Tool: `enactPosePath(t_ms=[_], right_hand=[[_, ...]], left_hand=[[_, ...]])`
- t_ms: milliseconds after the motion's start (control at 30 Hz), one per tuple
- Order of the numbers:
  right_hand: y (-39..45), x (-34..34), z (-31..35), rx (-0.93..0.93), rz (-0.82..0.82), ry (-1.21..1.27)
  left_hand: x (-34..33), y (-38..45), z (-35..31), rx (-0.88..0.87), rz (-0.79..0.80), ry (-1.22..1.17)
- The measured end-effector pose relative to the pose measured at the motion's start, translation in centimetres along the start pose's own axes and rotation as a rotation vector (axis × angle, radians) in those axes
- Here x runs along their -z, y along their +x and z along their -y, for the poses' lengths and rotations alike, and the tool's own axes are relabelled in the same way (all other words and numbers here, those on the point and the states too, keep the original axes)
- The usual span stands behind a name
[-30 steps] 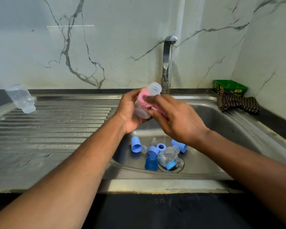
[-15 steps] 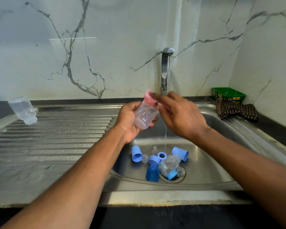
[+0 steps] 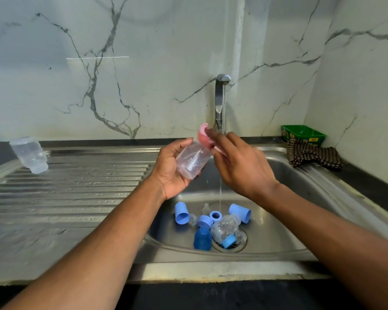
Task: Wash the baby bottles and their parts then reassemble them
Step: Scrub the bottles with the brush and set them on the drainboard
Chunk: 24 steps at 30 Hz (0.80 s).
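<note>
Tilting upright since a second ago, the small clear plastic baby bottle (image 3: 192, 161) now rests neck-up in the curled left hand (image 3: 171, 170) above the steel sink basin (image 3: 285, 222), while the right hand (image 3: 240, 163) pinches a pink sponge (image 3: 203, 138) at its mouth, so scrubbing looks underway, not finished. Below lie two pale blue caps (image 3: 181, 213), a blue collar ring (image 3: 216, 215), a dark blue bottle (image 3: 202, 238) and another clear bottle (image 3: 225, 228) awaiting washing; one more clear bottle (image 3: 29, 154) lies on the ribbed drainboard (image 3: 76, 189)

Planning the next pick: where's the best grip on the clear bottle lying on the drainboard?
Grip the clear bottle across its round body, coming from above. It lies tilted on the drainboard, open space all round it, and the smooth sides look wide enough for fingers to wrap. Probably wet, so hold firmly.
</note>
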State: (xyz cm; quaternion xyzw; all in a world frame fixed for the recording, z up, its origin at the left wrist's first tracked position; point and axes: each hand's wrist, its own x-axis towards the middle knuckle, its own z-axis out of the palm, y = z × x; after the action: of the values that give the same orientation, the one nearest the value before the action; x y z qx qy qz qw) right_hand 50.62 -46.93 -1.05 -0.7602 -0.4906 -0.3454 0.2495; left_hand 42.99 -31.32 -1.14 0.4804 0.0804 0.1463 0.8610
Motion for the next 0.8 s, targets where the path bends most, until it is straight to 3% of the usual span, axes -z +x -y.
enactPosePath(t_ms=[133, 200, 333, 467, 567, 633, 800], right_hand=[[-0.6, 0.0, 2.0, 0.288, 0.134, 0.028], [0.2, -0.4, 1.7, 0.232, 0.096, 0.021], [0.7, -0.9, -0.9, -0.088, -0.051, 0.081], [-1.1, -1.3, 0.7, 0.061, 0.029, 0.173], [-0.7, -1.7, 2.1, 0.166, 0.043, 0.16], [-0.2, -2.0, 1.8, 0.104, 0.002, 0.098], [0.1, -2.3, -1.1, -0.288, 0.04, -0.03]], left_hand=[[-0.2, -0.1, -0.3, 0.078, 0.008, 0.119], [-0.3, 0.0, -0.3, 0.084, -0.013, 0.184], [-0.9, 0.0, -0.2, 0.042, -0.07, 0.25], [-0.7, 0.0, -0.2, 0.004, -0.089, 0.159], [0.1, 0.2, -0.9, -0.001, -0.016, 0.045], [0.2, 0.1, -0.9, -0.006, 0.002, 0.042], [-0.2, 0.1, 0.1, 0.09, 0.006, 0.195]])
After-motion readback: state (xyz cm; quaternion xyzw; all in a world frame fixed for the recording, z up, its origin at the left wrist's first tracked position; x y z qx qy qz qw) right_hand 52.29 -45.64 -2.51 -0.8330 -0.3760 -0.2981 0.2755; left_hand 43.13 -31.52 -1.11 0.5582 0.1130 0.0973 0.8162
